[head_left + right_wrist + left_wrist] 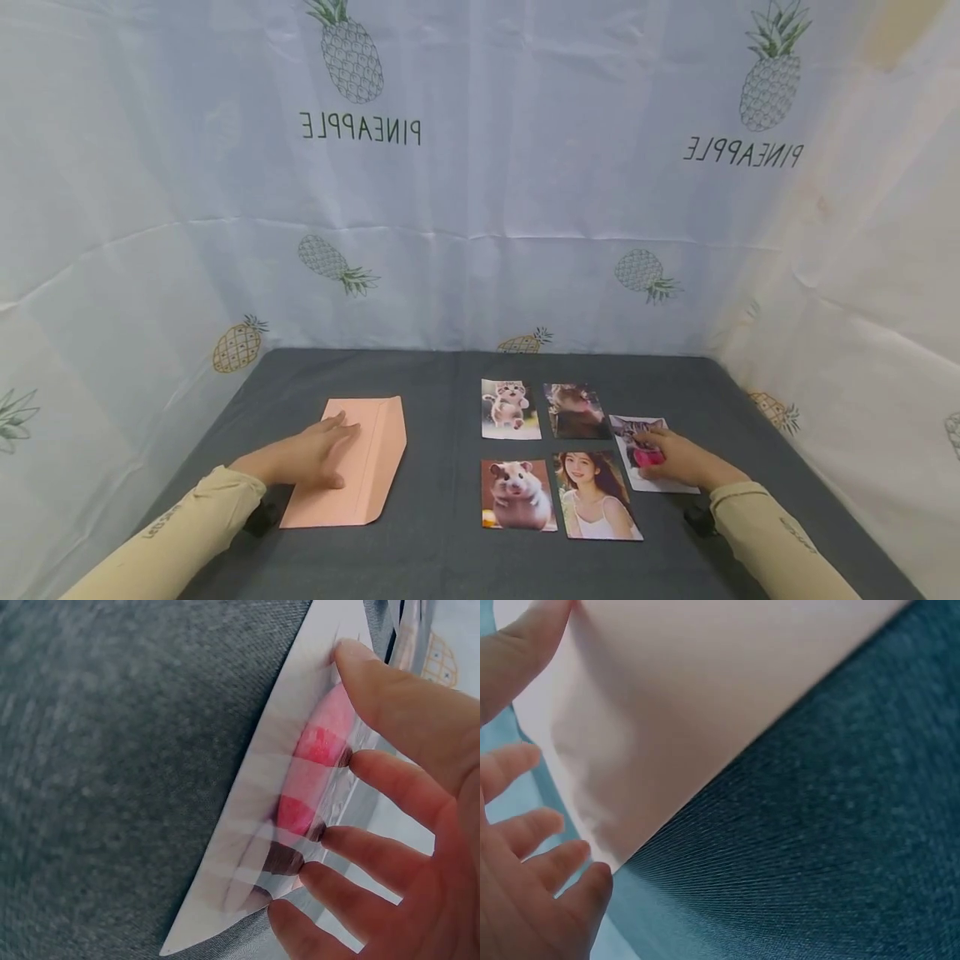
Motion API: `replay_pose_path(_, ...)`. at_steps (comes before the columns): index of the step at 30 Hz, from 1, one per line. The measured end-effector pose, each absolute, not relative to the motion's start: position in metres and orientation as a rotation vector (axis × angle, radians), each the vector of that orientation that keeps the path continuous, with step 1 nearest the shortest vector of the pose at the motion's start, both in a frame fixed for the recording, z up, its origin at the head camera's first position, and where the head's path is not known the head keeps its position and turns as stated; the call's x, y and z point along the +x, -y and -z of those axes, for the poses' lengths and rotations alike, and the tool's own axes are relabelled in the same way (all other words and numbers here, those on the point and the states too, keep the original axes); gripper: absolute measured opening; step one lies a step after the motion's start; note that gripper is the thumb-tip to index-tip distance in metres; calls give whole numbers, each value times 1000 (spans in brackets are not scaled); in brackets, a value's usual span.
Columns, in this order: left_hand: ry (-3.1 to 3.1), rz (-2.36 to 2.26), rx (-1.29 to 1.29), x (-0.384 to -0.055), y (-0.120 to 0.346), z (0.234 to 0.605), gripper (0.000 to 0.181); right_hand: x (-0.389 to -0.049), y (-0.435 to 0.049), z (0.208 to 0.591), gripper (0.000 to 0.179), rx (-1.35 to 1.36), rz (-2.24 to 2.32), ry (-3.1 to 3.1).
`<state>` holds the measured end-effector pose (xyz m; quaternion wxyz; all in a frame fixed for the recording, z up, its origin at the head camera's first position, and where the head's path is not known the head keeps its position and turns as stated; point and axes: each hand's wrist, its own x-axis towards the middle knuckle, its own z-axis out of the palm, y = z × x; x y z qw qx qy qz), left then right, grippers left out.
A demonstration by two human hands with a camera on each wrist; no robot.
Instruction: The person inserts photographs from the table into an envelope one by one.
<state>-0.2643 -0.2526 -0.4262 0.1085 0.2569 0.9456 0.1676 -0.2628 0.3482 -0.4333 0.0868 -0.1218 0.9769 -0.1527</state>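
Observation:
On the left, a pink envelope (pixel 385 467) lies on the dark cloth with its pointed flap toward the right. My left hand (pixel 311 454) rests over its left half, thumb and fingers spread apart. In the left wrist view the thumb touches the envelope's pale paper (pixel 667 712). Over on the right, my right hand (pixel 678 458) touches a glossy photo card (pixel 633 450) showing a cat and something pink. Seen from the right wrist, the fingertips (pixel 360 652) rest on the card, spread and bent slightly, and the card lies flat on the cloth.
Beside the right hand lie a kitten card (pixel 510 410), a dark-toned card (pixel 576 412), a hamster card (pixel 517 496) and a portrait card (pixel 597 497). White curtains (pixel 465 183) printed with pineapples enclose the back and sides of the dark tabletop (pixel 442 550).

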Motion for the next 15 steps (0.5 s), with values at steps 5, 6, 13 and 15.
replay_pose_path(5, -2739, -499, 722, -264, 254, 427, 84, -262, -347, 432, 67, -331, 445, -2891)
replay_pose_path(6, -2734, -500, 720, -264, 254, 427, 84, -262, -346, 432, 67, -334, 438, -2893)
replay_pose_path(13, -2714, -517, 694, -264, 255, 428, 81, -260, -344, 431, 66, -316, 465, -2890)
replay_pose_path(15, -2715, -516, 684, -264, 255, 429, 81, -260, -345, 431, 64, -326, 466, -2896)
